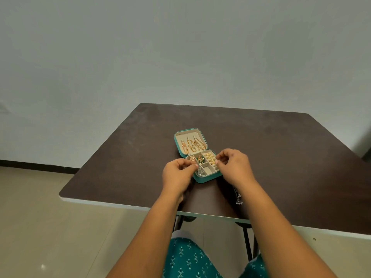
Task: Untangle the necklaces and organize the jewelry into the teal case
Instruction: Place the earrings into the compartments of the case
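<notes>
The teal case lies open near the middle of the tabletop, gold chains hung in its lid. The left hand pinches a silver tasselled piece over the tray's near left corner; the right hand has its fingers curled at the ring rolls, though what they hold I cannot tell. Another silver piece lies toward the near edge, partly under the right forearm. A sweep of that arm could probably drag it off, and the tassel strands may snag neighbouring pieces.
</notes>
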